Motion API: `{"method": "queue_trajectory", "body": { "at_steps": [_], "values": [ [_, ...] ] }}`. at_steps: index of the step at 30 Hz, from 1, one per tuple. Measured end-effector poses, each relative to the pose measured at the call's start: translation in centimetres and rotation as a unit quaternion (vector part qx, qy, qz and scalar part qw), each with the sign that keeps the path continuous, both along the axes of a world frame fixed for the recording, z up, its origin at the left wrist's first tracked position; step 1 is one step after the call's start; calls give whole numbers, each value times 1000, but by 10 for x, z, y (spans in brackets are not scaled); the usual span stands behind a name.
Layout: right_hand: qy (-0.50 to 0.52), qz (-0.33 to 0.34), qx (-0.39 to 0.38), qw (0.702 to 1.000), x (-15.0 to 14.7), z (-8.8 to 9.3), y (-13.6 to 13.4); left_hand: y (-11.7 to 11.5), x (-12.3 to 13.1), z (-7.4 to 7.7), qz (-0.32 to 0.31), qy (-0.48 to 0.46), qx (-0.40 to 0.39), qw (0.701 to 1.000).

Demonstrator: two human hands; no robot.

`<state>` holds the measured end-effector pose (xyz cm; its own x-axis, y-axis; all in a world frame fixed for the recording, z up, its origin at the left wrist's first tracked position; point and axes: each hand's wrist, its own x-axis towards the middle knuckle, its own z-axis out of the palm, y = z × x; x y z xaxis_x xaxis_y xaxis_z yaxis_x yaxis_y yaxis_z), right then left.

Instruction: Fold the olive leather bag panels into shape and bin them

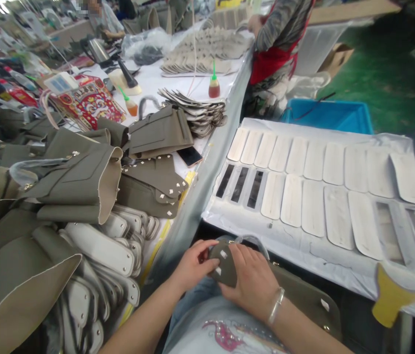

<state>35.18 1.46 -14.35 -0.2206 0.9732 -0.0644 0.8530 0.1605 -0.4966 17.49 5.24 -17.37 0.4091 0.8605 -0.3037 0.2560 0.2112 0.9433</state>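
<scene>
Both my hands hold a small olive-green leather flap (224, 265) with two white studs, down over my lap. My left hand (192, 265) pinches its left edge with thumb and fingers. My right hand (253, 280), a silver bangle on its wrist, lies curled over the flap's right side. The flap belongs to an olive-green bag (303, 295) resting on my lap, with a clear-wrapped handle (253, 242) just behind my right hand.
Olive bags (82, 182) and white oval pieces (100, 246) are heaped on the table to my left. A white board (406, 295) to the right carries rows of pale oval pieces. A yellow cone (389, 297) stands near it. Another person in a red apron (273, 54) works behind a blue bin (328, 115).
</scene>
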Motion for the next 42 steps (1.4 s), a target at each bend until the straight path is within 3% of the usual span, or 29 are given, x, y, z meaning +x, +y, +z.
{"method": "queue_trajectory", "body": {
  "at_steps": [7, 15, 22, 31, 34, 38, 40, 42],
  "values": [
    [-28, 16, 10, 999, -2, 0, 0, 0, -2, -4, 0, -51, -43, 998],
    [-35, 14, 24, 999, -11, 2, 5, 0, -1, -2, 1, -41, -40, 998],
    [-61, 43, 7, 997, 7, 7, -3, -1, 8, 14, -11, 77, 102, 992],
    [-137, -30, -26, 990, 49, 6, -24, -6, 11, 20, -32, 135, 130, 982],
    [-156, -68, -40, 985, 61, 8, -32, -2, 20, 35, -81, 207, 186, 957],
    [-170, -107, 19, 979, 81, 3, -53, -13, 59, 53, -155, 274, 342, 886],
    [-111, -101, 57, 987, 91, -6, -62, -20, 80, 53, -245, 305, 351, 851],
    [-69, -94, 99, 988, 99, -17, -64, -21, 95, 49, -280, 348, 345, 826]
  ]
}}
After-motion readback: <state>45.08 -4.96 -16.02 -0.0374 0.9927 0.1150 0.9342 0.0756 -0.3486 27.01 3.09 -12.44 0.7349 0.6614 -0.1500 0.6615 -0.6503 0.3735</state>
